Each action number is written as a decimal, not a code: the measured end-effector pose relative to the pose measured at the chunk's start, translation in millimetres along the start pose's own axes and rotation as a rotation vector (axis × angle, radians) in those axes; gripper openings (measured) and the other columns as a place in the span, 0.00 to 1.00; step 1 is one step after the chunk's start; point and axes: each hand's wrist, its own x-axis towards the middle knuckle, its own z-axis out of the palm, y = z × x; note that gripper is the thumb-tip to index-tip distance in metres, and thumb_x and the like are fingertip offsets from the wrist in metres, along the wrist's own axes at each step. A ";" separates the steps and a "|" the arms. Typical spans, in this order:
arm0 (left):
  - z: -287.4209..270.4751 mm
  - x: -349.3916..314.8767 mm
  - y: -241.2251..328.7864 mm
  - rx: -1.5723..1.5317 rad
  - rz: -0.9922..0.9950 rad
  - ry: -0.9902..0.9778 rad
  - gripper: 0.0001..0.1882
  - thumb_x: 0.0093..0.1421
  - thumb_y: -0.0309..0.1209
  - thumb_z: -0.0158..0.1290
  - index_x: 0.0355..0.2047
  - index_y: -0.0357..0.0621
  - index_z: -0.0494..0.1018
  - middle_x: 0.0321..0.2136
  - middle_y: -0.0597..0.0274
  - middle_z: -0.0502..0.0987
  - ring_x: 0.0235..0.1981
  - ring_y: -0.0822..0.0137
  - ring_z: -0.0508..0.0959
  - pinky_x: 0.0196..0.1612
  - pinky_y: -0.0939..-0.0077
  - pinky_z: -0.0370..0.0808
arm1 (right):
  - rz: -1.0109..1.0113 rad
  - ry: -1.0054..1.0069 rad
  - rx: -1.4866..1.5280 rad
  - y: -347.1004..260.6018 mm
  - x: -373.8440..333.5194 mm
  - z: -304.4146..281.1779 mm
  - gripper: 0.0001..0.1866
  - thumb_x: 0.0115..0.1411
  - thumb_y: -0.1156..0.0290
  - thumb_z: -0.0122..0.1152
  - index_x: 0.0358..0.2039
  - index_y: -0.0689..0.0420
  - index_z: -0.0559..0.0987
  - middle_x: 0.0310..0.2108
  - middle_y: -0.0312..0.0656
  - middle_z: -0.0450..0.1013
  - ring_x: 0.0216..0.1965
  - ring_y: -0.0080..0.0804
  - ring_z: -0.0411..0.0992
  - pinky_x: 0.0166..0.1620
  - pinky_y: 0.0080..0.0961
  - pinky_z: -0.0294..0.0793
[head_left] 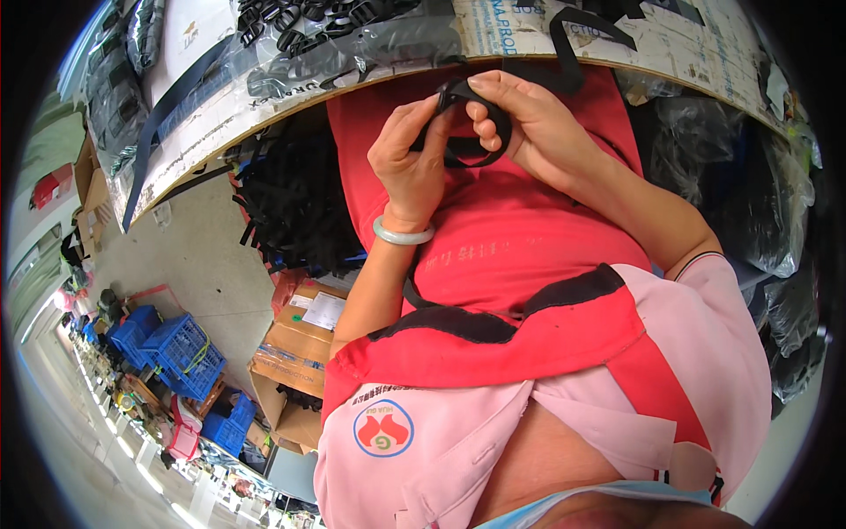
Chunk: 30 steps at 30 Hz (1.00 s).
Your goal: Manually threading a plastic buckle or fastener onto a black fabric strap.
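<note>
Just in front of the worktable's edge, both hands hold a black webbing strap (504, 130) that curls into a loop below the fingers. My left hand (412, 163), a pale bangle at its wrist, pinches the strap's upper part between thumb and fingers. Opposite it, my right hand (533, 119) grips the same strap near the top, its fingers curled through the loop. A small dark piece (448, 92) shows at the left fingertips; whether it is a buckle or folded webbing, I cannot tell. A red apron (520, 234) lies behind the hands.
On the worktable (189, 132) lie a pile of black plastic buckles (291, 22) and long black straps (163, 119). Dark webbing (295, 194) hangs below at the left. A cardboard box (295, 348) and blue crates (185, 353) stand left; plastic bags (705, 132) fill the right.
</note>
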 end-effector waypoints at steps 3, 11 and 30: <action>-0.9 -1.5 -2.7 -0.007 0.026 0.022 0.10 0.54 0.16 0.58 0.38 0.34 0.78 0.31 0.56 0.79 0.31 0.67 0.80 0.34 0.79 0.76 | -0.006 0.027 -0.051 9.5 2.0 -1.6 0.10 0.67 0.66 0.52 0.41 0.59 0.71 0.29 0.37 0.73 0.27 0.20 0.73 0.31 0.16 0.75; -17.9 6.2 11.6 -0.743 -0.806 -0.122 0.09 0.62 0.28 0.55 0.37 0.34 0.78 0.27 0.58 0.79 0.23 0.71 0.77 0.23 0.82 0.72 | 0.010 -0.043 -0.396 4.1 15.1 -14.8 0.13 0.65 0.64 0.56 0.44 0.59 0.76 0.27 0.33 0.74 0.29 0.19 0.72 0.36 0.17 0.74; -10.3 -8.1 6.8 -0.375 -0.440 -0.014 0.09 0.57 0.22 0.59 0.39 0.36 0.79 0.25 0.67 0.77 0.22 0.81 0.71 0.22 0.89 0.66 | -0.189 0.094 -0.888 5.9 5.6 -2.4 0.15 0.60 0.70 0.62 0.45 0.63 0.71 0.22 0.32 0.71 0.20 0.16 0.70 0.21 0.14 0.71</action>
